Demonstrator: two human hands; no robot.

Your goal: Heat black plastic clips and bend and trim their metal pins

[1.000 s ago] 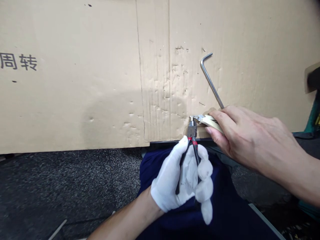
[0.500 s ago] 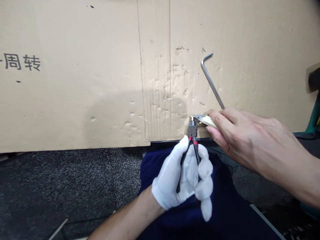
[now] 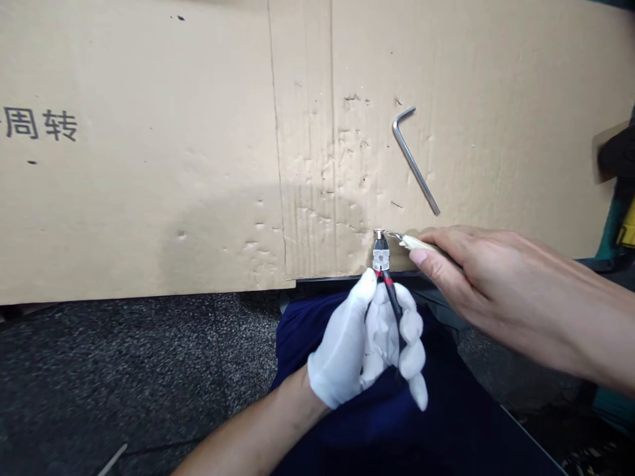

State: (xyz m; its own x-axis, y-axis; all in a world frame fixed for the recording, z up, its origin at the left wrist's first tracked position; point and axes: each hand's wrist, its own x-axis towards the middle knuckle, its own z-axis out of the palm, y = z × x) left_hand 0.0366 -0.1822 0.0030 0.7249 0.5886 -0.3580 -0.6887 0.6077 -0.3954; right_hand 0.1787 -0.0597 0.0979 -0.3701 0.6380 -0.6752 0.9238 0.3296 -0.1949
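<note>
My left hand (image 3: 347,344), in a white glove, is wrapped around the black and red handles of a pair of pliers (image 3: 381,259). The pliers point away from me, and a small shiny metal part (image 3: 380,234) stands at their jaws. In my bare right hand (image 3: 476,271) is a cream-handled tool (image 3: 415,244) with a thin, bent metal tip. That tip lies just right of the metal part; whether it touches cannot be made out. Beyond my right hand a hex key (image 3: 415,165) rests on the cardboard.
A large cardboard sheet (image 3: 124,218) with dents and printed characters covers the work surface. Its front edge runs just beyond my lap. At the far right are a black object (image 3: 615,152) and a yellow one (image 3: 628,225). Speckled floor (image 3: 243,344) shows below left.
The pliers have rotated, so a brighter face of their joint shows. My right hand and its tool have tipped lower and pulled slightly right of the metal part. The hex key's near end is now uncovered.
</note>
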